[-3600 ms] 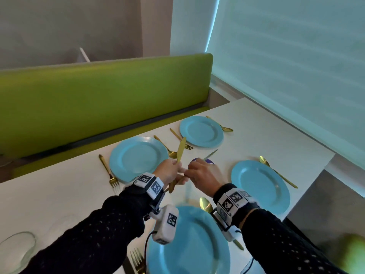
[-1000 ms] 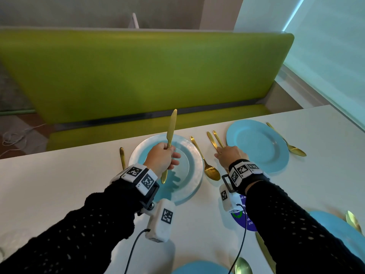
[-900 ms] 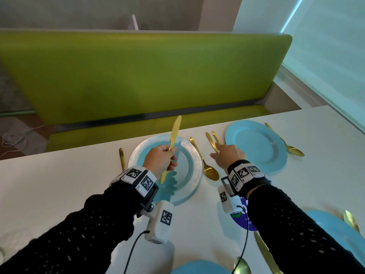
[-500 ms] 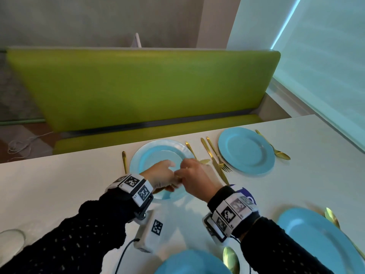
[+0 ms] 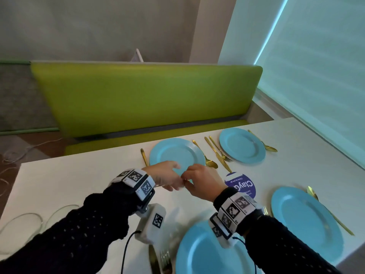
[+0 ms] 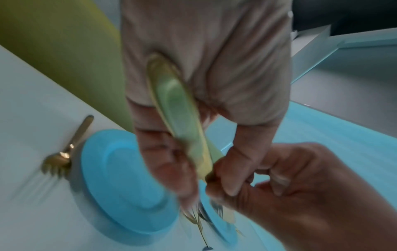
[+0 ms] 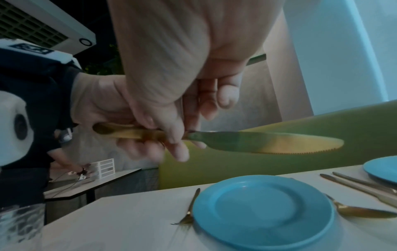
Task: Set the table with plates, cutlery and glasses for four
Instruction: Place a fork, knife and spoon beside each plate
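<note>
My left hand (image 5: pixel 167 176) and right hand (image 5: pixel 199 180) meet above the near rim of the far left blue plate (image 5: pixel 176 151). Between them is a gold knife (image 7: pixel 264 141), lying level with its serrated blade pointing right. The left hand (image 6: pixel 171 152) grips its handle (image 6: pixel 176 108) in the palm. My right hand (image 7: pixel 174 141) pinches it where handle meets blade. A fork (image 5: pixel 144 157) lies left of that plate and a spoon (image 5: pixel 206 158) right of it. The knife is hidden by the hands in the head view.
Three more blue plates: far right (image 5: pixel 242 145) with knife, fork and spoon, near right (image 5: pixel 304 220) with a spoon, nearest (image 5: pixel 199 254) with cutlery (image 5: pixel 158 260) on its left. Clear glasses (image 5: pixel 23 222) stand at the left. A purple sticker (image 5: pixel 242 185) is mid-table; the green bench (image 5: pixel 146 99) lies behind.
A second ago my left hand held the knife upright while the right hand was by the far right plate. The right hand has since come back and taken hold of the knife, now level.
</note>
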`<state>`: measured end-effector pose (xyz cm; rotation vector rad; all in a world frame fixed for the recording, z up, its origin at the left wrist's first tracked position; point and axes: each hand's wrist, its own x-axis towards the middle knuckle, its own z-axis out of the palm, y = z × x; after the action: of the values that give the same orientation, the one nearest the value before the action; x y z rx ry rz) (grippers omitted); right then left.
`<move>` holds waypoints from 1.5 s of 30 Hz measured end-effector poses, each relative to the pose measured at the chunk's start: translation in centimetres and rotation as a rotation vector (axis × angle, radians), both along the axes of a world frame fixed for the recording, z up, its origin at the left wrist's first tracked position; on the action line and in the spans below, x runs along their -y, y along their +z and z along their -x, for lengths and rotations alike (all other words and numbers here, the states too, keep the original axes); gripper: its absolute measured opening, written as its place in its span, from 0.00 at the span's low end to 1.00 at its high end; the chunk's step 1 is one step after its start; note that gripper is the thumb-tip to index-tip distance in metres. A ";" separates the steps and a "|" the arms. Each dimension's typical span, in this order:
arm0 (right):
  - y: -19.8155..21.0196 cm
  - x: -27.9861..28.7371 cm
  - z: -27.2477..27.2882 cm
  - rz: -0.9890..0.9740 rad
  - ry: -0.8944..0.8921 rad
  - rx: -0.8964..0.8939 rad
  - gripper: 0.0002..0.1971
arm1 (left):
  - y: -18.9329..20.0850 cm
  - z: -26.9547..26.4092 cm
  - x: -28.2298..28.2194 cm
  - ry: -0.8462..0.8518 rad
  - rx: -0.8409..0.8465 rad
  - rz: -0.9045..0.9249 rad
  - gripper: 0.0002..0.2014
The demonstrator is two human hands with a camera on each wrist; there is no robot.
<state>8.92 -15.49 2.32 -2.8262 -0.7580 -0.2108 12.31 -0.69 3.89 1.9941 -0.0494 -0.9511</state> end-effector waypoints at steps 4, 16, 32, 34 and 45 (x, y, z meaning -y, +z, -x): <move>0.4 -3.2 0.4 -0.060 -0.305 -0.225 0.10 | 0.6 -0.2 -4.4 0.205 0.259 -0.052 0.38; -6.2 -13.3 -4.6 -0.156 -0.672 -0.629 0.13 | 0.5 -1.9 -12.6 0.505 0.402 0.115 0.10; -9.8 -17.4 -8.9 -0.022 -0.837 -0.542 0.10 | -1.7 -4.6 -16.0 0.533 0.373 0.132 0.10; -9.8 -17.7 -9.3 -0.014 -0.849 -0.515 0.10 | -1.8 -4.8 -16.3 0.538 0.367 0.136 0.10; -9.8 -18.5 -11.1 -0.020 -0.858 -0.484 0.11 | -2.2 -5.3 -17.6 0.546 0.380 0.140 0.11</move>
<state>19.98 2.96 -7.52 -2.8045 0.5600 0.3317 17.64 16.88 1.70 1.8864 0.2035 -0.2122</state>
